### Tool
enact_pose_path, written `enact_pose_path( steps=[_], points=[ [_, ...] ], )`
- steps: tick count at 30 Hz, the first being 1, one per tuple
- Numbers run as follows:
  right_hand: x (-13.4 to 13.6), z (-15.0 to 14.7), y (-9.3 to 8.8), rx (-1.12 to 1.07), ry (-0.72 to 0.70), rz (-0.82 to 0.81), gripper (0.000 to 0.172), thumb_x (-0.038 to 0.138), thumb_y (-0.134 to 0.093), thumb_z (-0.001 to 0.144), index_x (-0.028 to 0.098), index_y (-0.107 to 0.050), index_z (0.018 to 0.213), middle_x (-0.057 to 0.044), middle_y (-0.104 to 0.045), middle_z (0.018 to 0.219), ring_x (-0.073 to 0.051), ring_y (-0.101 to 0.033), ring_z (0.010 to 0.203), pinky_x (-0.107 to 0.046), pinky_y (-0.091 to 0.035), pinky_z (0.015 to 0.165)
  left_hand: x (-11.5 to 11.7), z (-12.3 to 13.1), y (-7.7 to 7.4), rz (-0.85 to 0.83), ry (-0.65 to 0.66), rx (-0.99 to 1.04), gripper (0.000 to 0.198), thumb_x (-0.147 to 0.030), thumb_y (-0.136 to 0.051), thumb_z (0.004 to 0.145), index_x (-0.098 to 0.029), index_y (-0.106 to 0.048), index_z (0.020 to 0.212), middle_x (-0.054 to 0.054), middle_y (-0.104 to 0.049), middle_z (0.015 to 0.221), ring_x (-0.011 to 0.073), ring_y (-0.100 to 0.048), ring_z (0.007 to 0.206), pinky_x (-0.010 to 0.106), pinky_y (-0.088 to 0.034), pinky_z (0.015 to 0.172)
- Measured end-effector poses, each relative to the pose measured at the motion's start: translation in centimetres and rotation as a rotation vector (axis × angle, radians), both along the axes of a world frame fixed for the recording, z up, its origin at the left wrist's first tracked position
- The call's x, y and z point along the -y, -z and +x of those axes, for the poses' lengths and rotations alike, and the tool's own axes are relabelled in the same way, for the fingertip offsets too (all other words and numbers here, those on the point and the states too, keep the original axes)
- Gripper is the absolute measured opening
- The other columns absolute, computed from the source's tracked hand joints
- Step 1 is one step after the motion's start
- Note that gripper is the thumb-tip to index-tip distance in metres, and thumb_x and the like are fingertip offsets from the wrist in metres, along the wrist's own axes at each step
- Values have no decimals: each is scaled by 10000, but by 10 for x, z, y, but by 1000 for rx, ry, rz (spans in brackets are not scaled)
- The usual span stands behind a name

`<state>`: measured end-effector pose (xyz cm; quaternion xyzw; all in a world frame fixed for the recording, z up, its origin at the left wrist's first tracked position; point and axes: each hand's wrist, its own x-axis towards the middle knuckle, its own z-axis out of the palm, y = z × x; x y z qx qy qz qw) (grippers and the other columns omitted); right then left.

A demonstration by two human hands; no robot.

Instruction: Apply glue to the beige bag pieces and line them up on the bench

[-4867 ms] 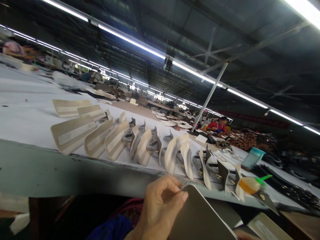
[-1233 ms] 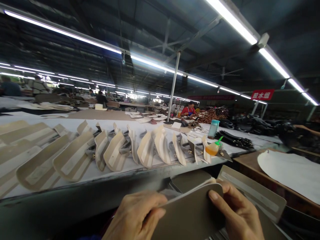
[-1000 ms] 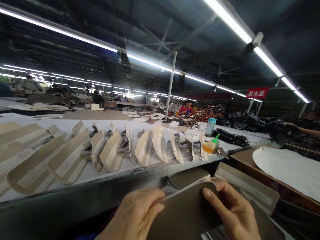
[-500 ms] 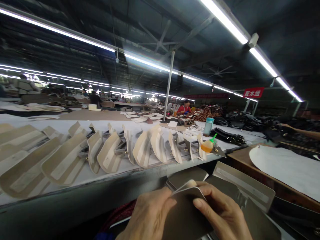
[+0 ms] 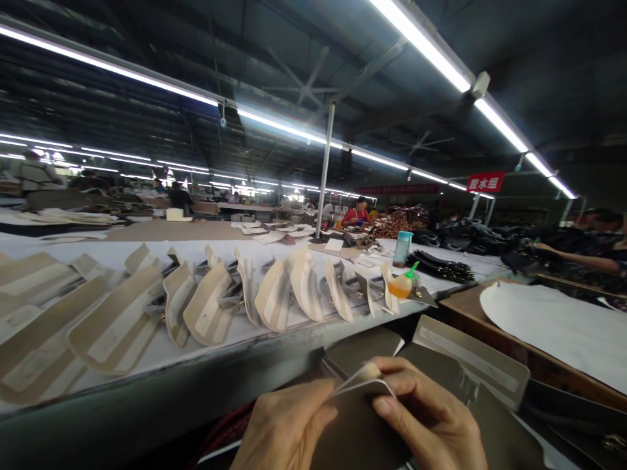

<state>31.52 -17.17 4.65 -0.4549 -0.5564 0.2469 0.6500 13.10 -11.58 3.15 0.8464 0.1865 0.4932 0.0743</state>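
A dark brown leather panel (image 5: 360, 424) with a pale inner side is held up between both my hands, low in the middle of the view. My left hand (image 5: 289, 418) pinches its left edge between thumb and fingers. On the panel's upper right corner, my right hand (image 5: 428, 411) is closed, thumb on the dark face and fingers behind. The top edges of two layers show slightly apart there. Beyond my hands lie more dark leather panels (image 5: 362, 346) and a beige-backed panel (image 5: 473, 359) with a pale strip.
Curved beige leather pieces (image 5: 208, 303) stand in a row along the white-covered table (image 5: 235, 349). At the row's right end are a glue bottle (image 5: 402, 285) with a green tip and a blue-lidded bottle (image 5: 402, 248). A cardboard box (image 5: 463, 307) stands right; co-workers sit farther back.
The whole view has shifted slightly, so more of a co-worker shows at the right edge. Both my hands keep their grip on the leather panel, nearly in place.
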Motion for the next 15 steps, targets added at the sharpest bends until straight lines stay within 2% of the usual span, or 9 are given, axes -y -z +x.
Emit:
enact_pose_path(
  steps=[4,8,12,15],
  points=[
    [1,-1,0,29,10,59,169,407,-769,757,272,-723,667,-18,-675,877,-139,-615,778,-171,-467,692,4,-2,-1,-66,27,-24,200,-190,-421,986,-238,-581,876,-46,-674,672,120,-692,574,163,-504,549],
    [3,-3,-1,-32,-10,18,239,426,-750,773,239,-689,638,-32,-650,871,-136,-591,758,-179,-444,643,7,-3,-4,44,-19,3,230,-228,-391,1015,-218,-619,980,-18,-685,652,140,-682,547,189,-545,573],
    [5,-5,-2,-97,-19,-22,296,428,-769,755,211,-639,601,-25,-605,820,-119,-551,720,-176,-418,620,2,-5,2,47,91,-63,226,-186,-403,1002,-170,-626,1028,20,-699,648,145,-665,524,192,-551,528],
    [6,-5,-3,-99,-17,-15,303,421,-769,760,210,-624,599,-11,-586,795,-104,-531,697,-167,-409,617,-1,-5,7,57,127,-90,234,-164,-398,1000,-169,-618,1077,14,-697,642,154,-676,545,205,-567,558]
  ],
)
